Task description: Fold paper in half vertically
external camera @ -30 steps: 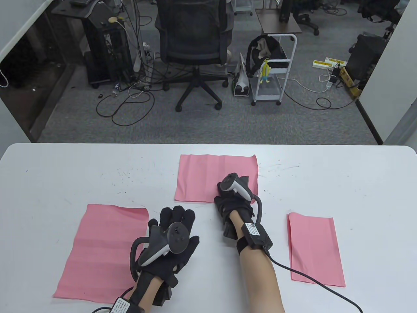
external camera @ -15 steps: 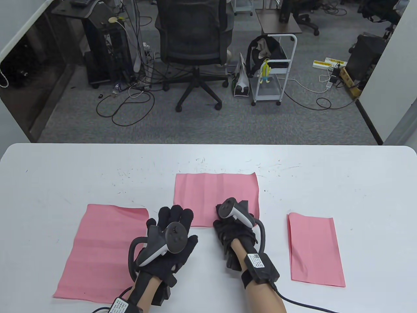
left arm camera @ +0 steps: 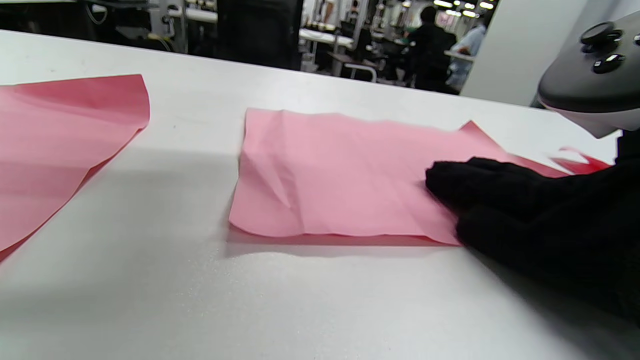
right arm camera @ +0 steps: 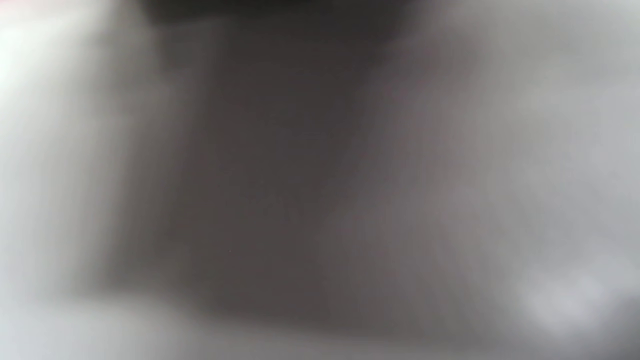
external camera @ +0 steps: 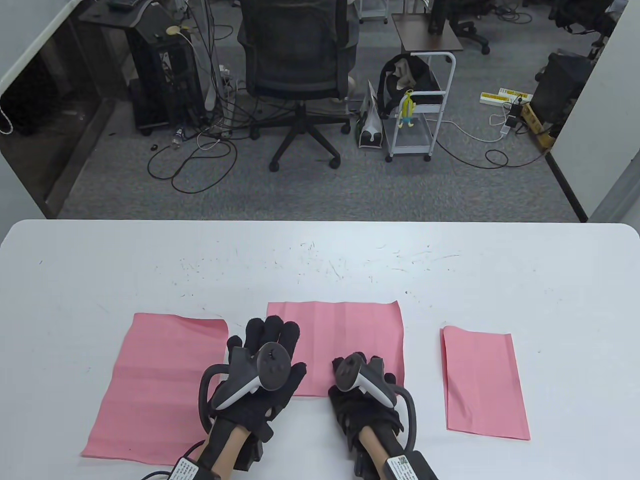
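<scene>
A pink paper sheet [external camera: 350,330] lies flat and unfolded on the white table [external camera: 320,260], near its front edge. It also shows in the left wrist view [left arm camera: 340,175], lightly creased. My right hand [external camera: 362,367] rests its fingers on top of the sheet's near right part; the fingers [left arm camera: 480,175] lie on the paper, not pinching it. My left hand [external camera: 265,340] lies flat with fingers spread, its fingertips over the sheet's near left corner. The right wrist view is a grey blur.
A larger pink sheet [external camera: 155,380] lies unfolded at the front left, also seen in the left wrist view [left arm camera: 60,135]. A narrower folded pink sheet [external camera: 482,382] lies at the front right. An office chair [external camera: 300,65] and a cart [external camera: 420,110] stand beyond the table.
My right hand has slid toward the front edge and dragged the middle sheet with it. The sheet now lies under my left fingertips. The left hand has stayed put.
</scene>
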The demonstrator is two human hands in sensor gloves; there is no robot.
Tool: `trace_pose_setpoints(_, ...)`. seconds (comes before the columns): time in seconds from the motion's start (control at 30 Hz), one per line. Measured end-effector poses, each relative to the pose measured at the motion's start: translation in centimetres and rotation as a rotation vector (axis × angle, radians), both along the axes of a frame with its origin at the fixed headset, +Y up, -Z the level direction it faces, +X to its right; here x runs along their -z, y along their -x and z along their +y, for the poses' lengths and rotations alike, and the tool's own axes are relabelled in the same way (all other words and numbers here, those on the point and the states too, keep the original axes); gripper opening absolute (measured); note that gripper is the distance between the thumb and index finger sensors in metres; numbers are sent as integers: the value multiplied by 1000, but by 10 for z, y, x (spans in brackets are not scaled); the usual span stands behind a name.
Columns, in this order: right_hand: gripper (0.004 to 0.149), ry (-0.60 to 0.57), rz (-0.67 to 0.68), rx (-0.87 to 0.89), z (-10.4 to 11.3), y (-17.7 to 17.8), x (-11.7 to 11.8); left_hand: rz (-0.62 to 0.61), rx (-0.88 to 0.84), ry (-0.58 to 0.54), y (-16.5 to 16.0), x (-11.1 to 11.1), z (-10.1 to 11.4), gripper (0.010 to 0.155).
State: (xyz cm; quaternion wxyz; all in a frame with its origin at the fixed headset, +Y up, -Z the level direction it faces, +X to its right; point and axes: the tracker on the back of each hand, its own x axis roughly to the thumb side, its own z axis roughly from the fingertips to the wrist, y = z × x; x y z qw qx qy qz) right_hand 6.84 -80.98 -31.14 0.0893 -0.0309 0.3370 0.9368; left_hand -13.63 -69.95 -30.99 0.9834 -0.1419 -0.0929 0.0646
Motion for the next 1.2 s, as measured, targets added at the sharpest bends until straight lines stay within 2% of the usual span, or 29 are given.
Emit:
trace_pose_setpoints(0.13,63,-4,34,-21,1,-1,-22,-4,18,17,-3,1,-6,78)
trace_pose_setpoints(0.4,63,-7,36,-7,2,-1,-24,-11,80,83,-11,6,-28,77)
trace_pose_setpoints(0.77,64,-12,44,-12,3,-1,-25,-19,176,326,-17,18,-93,76)
trace_pose_setpoints(0.9,64,-12,46,-17,3,-1,-25,-27,215,357,-16,16,-109,77)
trace_pose_setpoints(0.97,64,-12,47,-19,4,-1,-25,-34,218,326,-16,14,-110,77)
trace_pose_setpoints(1.2,64,-14,49,-26,4,-1,-24,-39,214,353,-16,14,-114,77)
